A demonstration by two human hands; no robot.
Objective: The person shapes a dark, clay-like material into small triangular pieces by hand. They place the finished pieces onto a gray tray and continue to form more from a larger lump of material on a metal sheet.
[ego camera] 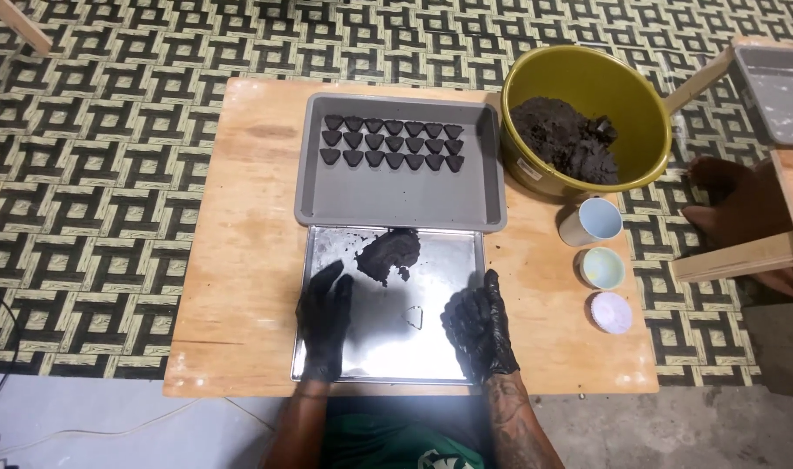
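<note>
While both gloved hands rest on the shiny steel tray (440,347), the dark dough lump (389,255) sits at its far edge, just ahead of the left hand (325,320), fingers spread flat and holding nothing. The right hand (482,328) lies loosely curled, also empty, beside the small triangular cutter (413,318). Beyond, the grey tray (396,200) carries three neat rows of dark triangles (392,144). Good form would seem to be pressing the lump evenly flat before cutting, keeping pieces uniform like those already laid out.
</note>
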